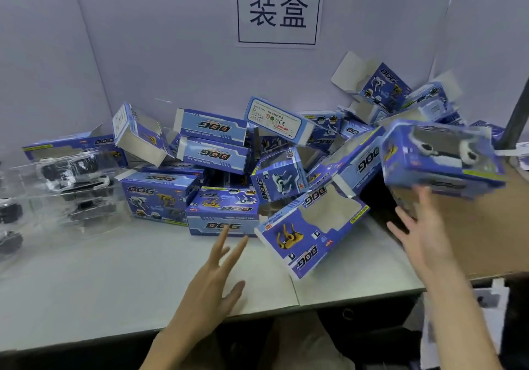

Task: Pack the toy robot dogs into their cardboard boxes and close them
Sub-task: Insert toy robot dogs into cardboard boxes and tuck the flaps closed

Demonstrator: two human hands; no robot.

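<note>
1. Tabletop point(114, 283): grey, spans the full width in front of a pale wall panel that carries a printed sign point(279, 8).

2. Box pile point(217, 154): blue "DOG" boxes heaped against the wall from centre to right, at mixed angles. Several show open end flaps.

3. Trays point(74, 175): clear plastic, holding unpacked dogs, stacked at the far left of the tabletop. They are well apart from both hands, and the left hand is the nearer.

4. Carton point(481, 232): brown, at the right edge, beneath the right hand.

5. Filled box point(440, 157): blurred, with a white dog visible through the window.
   - Position: over the carton, just above the right fingertips. Contact cannot be confirmed.
   - Long axis: left to right, dipping to the right.
   - Window: faces the camera.

6. Empty box point(312, 232): at the foot of the pile, between the hands, window side up.
   - Long axis: diagonal, near-left to far-right.
   - Open flap end: points far-right.
   - Near-left end: lies just beside the left fingertips, so the left hand is judged the better placed to take it.

7. Left hand point(209, 281): grip apart, fingers straight and spread, holding nothing.

8. Right hand point(426, 235): grip apart, fingers extended upward, clamped on nothing
</note>
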